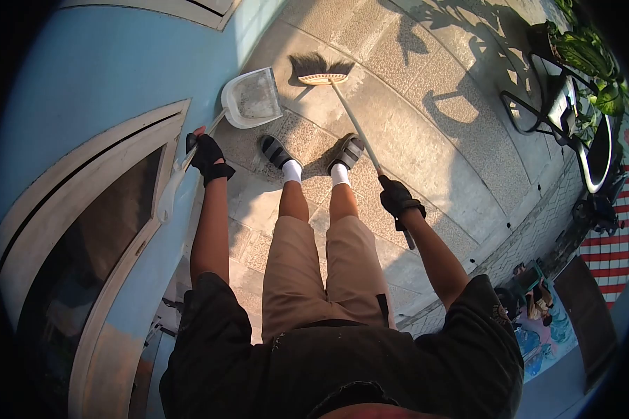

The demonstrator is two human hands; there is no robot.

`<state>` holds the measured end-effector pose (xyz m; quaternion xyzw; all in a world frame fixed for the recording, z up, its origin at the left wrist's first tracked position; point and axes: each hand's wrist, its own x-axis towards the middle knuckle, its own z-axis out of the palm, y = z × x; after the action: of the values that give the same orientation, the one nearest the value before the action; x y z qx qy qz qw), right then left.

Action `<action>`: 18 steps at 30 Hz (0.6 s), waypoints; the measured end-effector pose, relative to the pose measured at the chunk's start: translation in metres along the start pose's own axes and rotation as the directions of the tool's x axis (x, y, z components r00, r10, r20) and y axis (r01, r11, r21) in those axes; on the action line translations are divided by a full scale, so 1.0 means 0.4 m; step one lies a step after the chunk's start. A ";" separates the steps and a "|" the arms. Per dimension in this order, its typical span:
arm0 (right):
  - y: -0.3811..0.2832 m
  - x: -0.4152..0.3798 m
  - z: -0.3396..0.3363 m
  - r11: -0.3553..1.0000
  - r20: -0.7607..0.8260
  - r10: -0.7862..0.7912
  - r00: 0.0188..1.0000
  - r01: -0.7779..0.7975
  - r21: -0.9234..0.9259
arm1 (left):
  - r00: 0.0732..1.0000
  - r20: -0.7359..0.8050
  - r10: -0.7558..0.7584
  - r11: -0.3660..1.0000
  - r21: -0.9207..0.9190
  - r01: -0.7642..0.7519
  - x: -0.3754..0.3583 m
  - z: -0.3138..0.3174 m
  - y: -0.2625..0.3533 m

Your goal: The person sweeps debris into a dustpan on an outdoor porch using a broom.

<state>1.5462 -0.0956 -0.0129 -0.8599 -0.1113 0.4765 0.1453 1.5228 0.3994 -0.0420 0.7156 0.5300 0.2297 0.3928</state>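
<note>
My right hand, in a black fingerless glove, is closed round the pole of a broom. The broom's dark bristles lie on the sunlit paving ahead of my feet, and the pole slants back past my right leg. My left hand, gloved the same way, is closed on the long handle of a white dustpan. The pan is beside the blue wall, ahead of my left sandal, with grey dust marks on its inner face. A gap of paving separates pan and broom head.
A blue wall with a wood-framed window runs close along my left. Farther right are a black metal frame, potted plants and a red-and-white striped panel. Patterned paving tiles stretch ahead, partly in shadow.
</note>
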 end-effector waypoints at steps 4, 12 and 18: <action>-0.035 -0.177 -0.046 0.986 0.088 0.087 0.992 -0.099 0.135 | 0.998 0.043 0.039 0.998 0.038 -0.040 0.008 0.049 0.019; -0.150 -0.087 -0.092 0.962 -0.166 0.207 0.964 -0.170 0.213 | 0.965 0.198 0.174 0.981 0.046 -0.186 0.060 0.173 0.089; -0.192 0.145 0.030 0.968 -0.211 0.090 0.973 -0.035 0.250 | 0.954 0.262 0.144 0.987 0.030 -0.157 0.106 0.203 0.073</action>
<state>1.5622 -0.0033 -0.0371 -0.8861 -0.0075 0.3926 0.2463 1.6142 0.4095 -0.0696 0.7874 0.4237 0.1501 0.4218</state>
